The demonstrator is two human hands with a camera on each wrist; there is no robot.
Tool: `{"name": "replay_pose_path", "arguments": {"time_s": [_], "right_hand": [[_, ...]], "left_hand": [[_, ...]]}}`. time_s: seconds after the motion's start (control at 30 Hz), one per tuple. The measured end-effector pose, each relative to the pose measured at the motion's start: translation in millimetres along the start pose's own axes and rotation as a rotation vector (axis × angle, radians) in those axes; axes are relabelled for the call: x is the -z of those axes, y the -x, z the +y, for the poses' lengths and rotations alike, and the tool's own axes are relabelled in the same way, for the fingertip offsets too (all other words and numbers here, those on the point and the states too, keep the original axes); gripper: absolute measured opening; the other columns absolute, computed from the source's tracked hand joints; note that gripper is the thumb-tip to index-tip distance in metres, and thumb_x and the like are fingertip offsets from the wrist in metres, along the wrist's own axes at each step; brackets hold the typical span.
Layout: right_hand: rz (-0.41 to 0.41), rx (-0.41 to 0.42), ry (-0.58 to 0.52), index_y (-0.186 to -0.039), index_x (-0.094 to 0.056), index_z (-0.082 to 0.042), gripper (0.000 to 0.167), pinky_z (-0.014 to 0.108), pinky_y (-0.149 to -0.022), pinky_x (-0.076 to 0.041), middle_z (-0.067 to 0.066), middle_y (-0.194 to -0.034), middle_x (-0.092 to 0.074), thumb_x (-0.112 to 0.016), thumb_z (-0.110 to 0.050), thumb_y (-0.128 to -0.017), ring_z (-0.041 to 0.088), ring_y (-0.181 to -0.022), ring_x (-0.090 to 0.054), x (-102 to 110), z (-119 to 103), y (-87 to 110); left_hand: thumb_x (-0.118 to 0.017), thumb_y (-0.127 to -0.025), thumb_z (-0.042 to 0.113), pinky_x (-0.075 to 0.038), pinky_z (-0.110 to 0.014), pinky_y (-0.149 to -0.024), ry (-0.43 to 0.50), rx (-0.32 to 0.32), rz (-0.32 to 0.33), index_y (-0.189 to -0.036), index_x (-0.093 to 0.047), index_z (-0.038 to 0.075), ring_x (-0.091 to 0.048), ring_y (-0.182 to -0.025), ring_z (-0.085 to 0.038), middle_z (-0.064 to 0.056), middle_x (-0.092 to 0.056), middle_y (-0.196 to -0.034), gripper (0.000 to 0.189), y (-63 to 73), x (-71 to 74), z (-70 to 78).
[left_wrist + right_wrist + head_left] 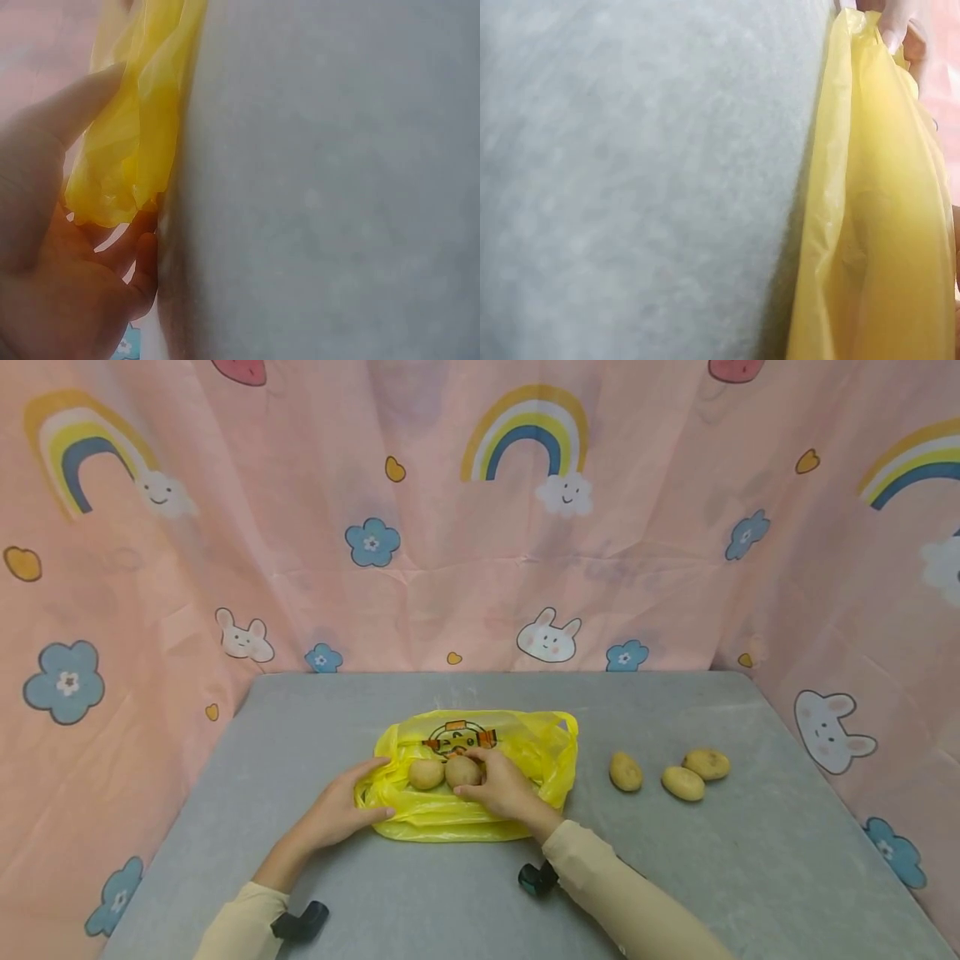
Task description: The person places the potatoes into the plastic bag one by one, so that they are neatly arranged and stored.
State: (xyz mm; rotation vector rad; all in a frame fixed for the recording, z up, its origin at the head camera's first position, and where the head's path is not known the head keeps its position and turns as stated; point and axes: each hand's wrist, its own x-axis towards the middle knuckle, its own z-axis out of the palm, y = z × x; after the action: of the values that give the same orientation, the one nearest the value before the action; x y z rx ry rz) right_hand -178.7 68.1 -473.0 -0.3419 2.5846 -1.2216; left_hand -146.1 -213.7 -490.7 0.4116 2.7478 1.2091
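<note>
A yellow plastic bag (pixel 480 827) with a printed cartoon face lies on the table, its two side-by-side potatoes showing at the opening. My right hand (pixel 504 785) pinches the right-hand potato (pixel 461 772) between thumb and fingers. The other potato (pixel 427 774) sits just left of it. Around the bag's left end, my left hand (pixel 335 806) curves, thumb on the near side and fingers on the far side. The left wrist view shows its thumb against the yellow plastic (pixel 142 127), fingers bent beneath. In the right wrist view, the bag hides most of the right hand.
Right of the bag, a single potato (pixel 626 772) lies apart from two touching potatoes, one nearer (pixel 683 783) and one farther (pixel 707 764). The grey table (pixel 360 902) is bordered by a pink patterned curtain (pixel 450 593) at the back and sides.
</note>
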Motion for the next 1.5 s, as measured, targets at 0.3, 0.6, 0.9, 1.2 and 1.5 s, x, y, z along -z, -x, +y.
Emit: {"name": "replay_pose_path", "arguments": {"time_s": [0.3, 0.6, 0.9, 1.2, 1.5], "right_hand": [[0.014, 0.04, 0.041, -0.142, -0.055, -0.005, 0.063, 0.049, -0.101, -0.052, 0.016, -0.138, -0.061, -0.081, -0.021, -0.087, 0.031, -0.121, -0.06, -0.8, -0.3, 2.4], [0.017, 0.022, 0.046, -0.143, -0.054, -0.005, 0.065, 0.05, -0.102, -0.051, 0.017, -0.14, -0.058, -0.081, -0.022, -0.086, 0.031, -0.123, -0.058, -0.3, 1.4, 6.8], [0.022, 0.015, 0.047, -0.144, -0.054, -0.009, 0.066, 0.047, -0.097, -0.053, 0.016, -0.14, -0.058, -0.082, -0.024, -0.086, 0.028, -0.117, -0.059, 2.3, 1.5, 10.2], [0.035, 0.02, 0.064, -0.142, -0.055, -0.008, 0.065, 0.038, -0.085, -0.053, 0.014, -0.133, -0.06, -0.082, -0.028, -0.086, 0.021, -0.096, -0.058, 7.3, -2.0, 12.2], [0.057, 0.043, 0.063, -0.144, -0.053, -0.009, 0.066, 0.044, -0.091, -0.055, 0.013, -0.138, -0.059, -0.079, -0.033, -0.088, 0.025, -0.108, -0.06, 17.0, -8.6, 16.0]], "left_hand": [[-0.081, -0.083, 0.032, -0.031, -0.067, -0.117, -0.009, 0.015, -0.005, -0.15, -0.047, 0.01, -0.04, -0.144, -0.048, -0.024, -0.046, -0.154, 0.078, 1.1, 1.5, 1.1], [-0.081, -0.084, 0.035, -0.032, -0.066, -0.116, -0.018, 0.02, -0.01, -0.151, -0.047, 0.014, -0.04, -0.145, -0.047, -0.023, -0.045, -0.155, 0.078, 1.0, -0.8, -2.3], [-0.081, -0.084, 0.034, -0.031, -0.066, -0.117, -0.008, 0.015, -0.006, -0.151, -0.047, 0.013, -0.04, -0.145, -0.047, -0.023, -0.045, -0.155, 0.078, 1.4, -2.1, -2.0], [-0.081, -0.083, 0.032, -0.031, -0.066, -0.117, -0.004, 0.02, -0.003, -0.15, -0.047, 0.012, -0.041, -0.144, -0.047, -0.023, -0.046, -0.155, 0.078, 1.9, -2.3, -2.2], [-0.081, -0.083, 0.032, -0.032, -0.066, -0.116, -0.005, 0.011, 0.001, -0.15, -0.048, 0.012, -0.041, -0.144, -0.047, -0.023, -0.047, -0.154, 0.077, 0.9, -0.8, -1.6]]}}
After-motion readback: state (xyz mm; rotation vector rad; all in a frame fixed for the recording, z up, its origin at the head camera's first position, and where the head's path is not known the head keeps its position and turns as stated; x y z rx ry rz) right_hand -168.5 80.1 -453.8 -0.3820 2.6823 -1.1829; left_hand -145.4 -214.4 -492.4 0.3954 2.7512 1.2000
